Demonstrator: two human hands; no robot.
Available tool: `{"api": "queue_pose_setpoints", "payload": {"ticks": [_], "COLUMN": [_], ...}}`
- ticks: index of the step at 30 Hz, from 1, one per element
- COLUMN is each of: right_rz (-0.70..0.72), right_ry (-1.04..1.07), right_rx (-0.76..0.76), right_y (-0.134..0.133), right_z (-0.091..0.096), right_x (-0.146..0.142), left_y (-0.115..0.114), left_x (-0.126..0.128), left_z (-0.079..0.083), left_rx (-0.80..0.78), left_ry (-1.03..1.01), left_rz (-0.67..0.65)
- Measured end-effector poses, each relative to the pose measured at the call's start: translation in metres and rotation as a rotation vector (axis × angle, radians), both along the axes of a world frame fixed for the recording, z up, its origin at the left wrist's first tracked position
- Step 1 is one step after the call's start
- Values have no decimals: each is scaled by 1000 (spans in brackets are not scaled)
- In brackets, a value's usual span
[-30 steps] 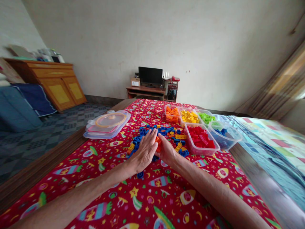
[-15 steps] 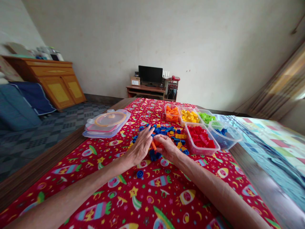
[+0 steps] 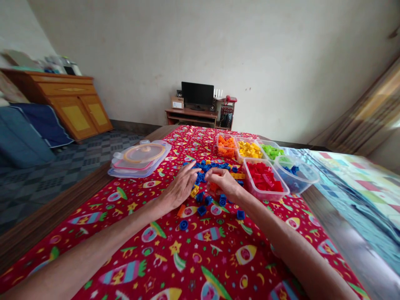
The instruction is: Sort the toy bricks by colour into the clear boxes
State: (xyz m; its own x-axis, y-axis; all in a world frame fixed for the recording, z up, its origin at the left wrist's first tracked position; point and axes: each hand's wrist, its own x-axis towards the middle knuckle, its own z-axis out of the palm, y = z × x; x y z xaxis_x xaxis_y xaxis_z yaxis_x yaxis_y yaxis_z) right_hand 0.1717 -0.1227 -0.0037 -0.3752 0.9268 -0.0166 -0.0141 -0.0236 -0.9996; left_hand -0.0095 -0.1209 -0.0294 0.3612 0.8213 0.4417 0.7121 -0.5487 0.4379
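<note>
A pile of toy bricks, mostly blue bricks (image 3: 215, 166), lies on the red patterned cloth. My left hand (image 3: 181, 187) is at the pile's left edge, fingers stretched out and apart, with nothing in it. A yellow brick (image 3: 195, 191) lies by its fingertips. My right hand (image 3: 224, 182) is over the pile's middle, its fingers curled round orange bricks (image 3: 214, 187) that show under the palm. Nearer to me, several loose blue bricks (image 3: 202, 211), an orange brick (image 3: 181, 210) and a round blue piece (image 3: 183, 225) lie apart.
To the right stand clear tubs of red bricks (image 3: 264, 178), orange bricks (image 3: 226, 146), yellow bricks (image 3: 249, 150) and green bricks (image 3: 272, 151). A round tub (image 3: 304, 182) holds a few blue bricks. Stacked lids (image 3: 139, 159) lie on the left.
Both hands have shifted slightly away from me. Several blue bricks and an orange brick now lie loose on the near side of the pile. The orange bricks under my right hand moved with it.
</note>
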Motion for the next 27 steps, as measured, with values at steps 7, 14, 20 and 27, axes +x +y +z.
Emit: {"api": "queue_pose_setpoints", "payload": {"ticks": [7, 14, 20, 27], "right_rz": [100, 321, 415, 447], "right_ry": [-610, -1093, -1254, -1223], "right_rx": [517, 1089, 1181, 1202], "right_y": [-21, -37, -45, -36], "right_z": [3, -22, -20, -24], "right_x": [-10, -30, -37, -41], "left_y": [23, 34, 41, 42], "left_x": [-25, -30, -35, -40], "left_z": [4, -16, -28, -30], "left_rx": [66, -15, -104, -198], "left_ry": [61, 10, -140, -240], "left_rz": [83, 112, 88, 111]}}
